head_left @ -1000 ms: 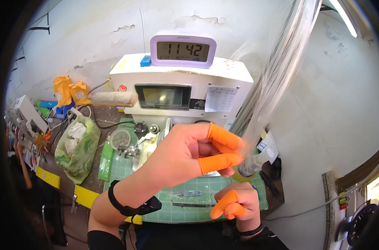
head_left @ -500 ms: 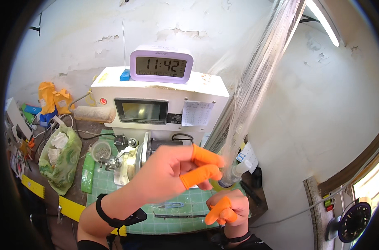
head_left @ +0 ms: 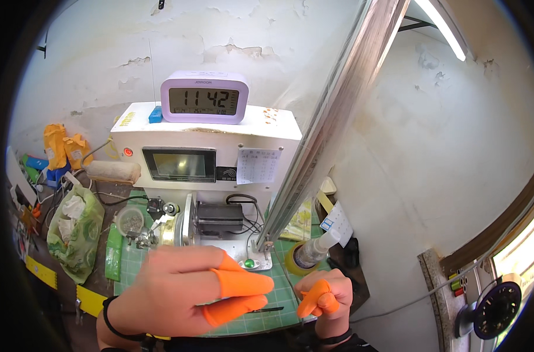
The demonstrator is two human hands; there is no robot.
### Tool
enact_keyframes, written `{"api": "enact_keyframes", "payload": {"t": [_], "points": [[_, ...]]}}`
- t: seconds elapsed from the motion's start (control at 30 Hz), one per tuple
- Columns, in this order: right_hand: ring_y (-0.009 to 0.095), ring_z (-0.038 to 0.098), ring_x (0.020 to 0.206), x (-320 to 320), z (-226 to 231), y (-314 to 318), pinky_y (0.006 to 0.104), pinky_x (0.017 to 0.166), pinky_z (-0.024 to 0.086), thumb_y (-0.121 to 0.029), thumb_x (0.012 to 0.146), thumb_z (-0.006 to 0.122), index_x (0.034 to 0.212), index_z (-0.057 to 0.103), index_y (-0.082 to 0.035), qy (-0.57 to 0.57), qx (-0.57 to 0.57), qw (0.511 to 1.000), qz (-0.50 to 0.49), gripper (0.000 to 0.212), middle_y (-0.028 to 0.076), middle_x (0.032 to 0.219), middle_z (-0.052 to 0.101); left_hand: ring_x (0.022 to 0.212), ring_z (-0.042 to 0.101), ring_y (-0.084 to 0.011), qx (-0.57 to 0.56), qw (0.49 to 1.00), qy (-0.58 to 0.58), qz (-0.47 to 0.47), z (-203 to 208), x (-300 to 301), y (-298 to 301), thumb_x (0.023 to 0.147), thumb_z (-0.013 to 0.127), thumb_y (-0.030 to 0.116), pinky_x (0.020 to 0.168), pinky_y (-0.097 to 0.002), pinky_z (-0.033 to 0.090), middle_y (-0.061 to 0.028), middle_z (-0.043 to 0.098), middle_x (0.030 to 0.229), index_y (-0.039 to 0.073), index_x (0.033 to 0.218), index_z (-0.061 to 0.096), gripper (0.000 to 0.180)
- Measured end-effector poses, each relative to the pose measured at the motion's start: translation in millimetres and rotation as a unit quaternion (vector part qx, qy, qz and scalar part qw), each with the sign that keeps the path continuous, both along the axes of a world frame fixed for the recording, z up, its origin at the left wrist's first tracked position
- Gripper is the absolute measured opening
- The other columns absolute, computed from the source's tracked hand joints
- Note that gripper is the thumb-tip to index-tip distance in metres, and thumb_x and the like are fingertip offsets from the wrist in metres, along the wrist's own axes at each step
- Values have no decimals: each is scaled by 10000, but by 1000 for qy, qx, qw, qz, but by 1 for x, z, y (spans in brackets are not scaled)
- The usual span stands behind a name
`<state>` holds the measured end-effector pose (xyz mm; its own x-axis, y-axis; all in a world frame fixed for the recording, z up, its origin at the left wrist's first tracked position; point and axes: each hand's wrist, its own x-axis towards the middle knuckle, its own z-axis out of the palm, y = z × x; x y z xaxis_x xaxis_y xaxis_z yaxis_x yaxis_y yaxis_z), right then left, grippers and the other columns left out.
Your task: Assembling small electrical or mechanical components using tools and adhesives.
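My left hand, with orange finger cots, reaches across the front of the green cutting mat. Its fingertips are pressed together; anything between them is too small to make out. To its right, my right hand is closed in a pinch, also in orange cots, and its contents are hidden. Behind my hands stands a white machine with a small screen, a black motor and a round metal wheel. Pale, fine strands run beside a slanted metal bar. Part of a thin black rod shows beyond my left fingertips.
A lilac digital clock tops the machine. At the left are a green plastic bag, a small tub of metal bits and a green packet. A translucent bottle stands behind my right hand; a black round fan is far right.
My left hand has come down and left, away from the strands, which now lie closer along the bar. My right hand stays nearly in place. The view has shifted slightly.
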<state>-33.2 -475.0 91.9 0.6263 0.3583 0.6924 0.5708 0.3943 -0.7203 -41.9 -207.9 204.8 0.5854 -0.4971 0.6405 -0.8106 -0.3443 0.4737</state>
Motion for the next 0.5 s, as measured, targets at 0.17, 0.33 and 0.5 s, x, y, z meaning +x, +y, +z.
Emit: {"api": "enact_keyframes", "payload": {"t": [0.17, 0.33, 0.5], "points": [[161, 377, 443, 2, -3, -4, 315, 430, 263, -155, 1005, 589, 735, 644, 13, 0, -2, 999, -40, 322, 4, 523, 467, 521, 594, -105, -235, 969, 68, 31, 6, 16, 2, 918, 735, 108, 497, -226, 449, -60, 673, 710, -12, 944, 712, 125], [174, 445, 448, 0, -6, -13, 306, 458, 336, -168, 1008, 586, 783, 666, 25, -8, -14, 1000, -3, 307, 19, 535, 509, 503, 568, -83, -390, 913, 120, 7, 6, 10, 1, 1040, 575, 191, 490, -241, 449, -103, 682, 773, -41, 991, 623, 241], [175, 501, 461, -4, -8, -29, 294, 499, 396, -181, 1014, 576, 814, 682, 24, 11, -64, 997, -38, 306, 23, 550, 538, 724, 575, -159, -163, 983, 14, 84, -4, -6, 6, 1059, 543, 364, 653, -289, 467, -81, 598, 842, -4, 1036, 527, 370]]}}
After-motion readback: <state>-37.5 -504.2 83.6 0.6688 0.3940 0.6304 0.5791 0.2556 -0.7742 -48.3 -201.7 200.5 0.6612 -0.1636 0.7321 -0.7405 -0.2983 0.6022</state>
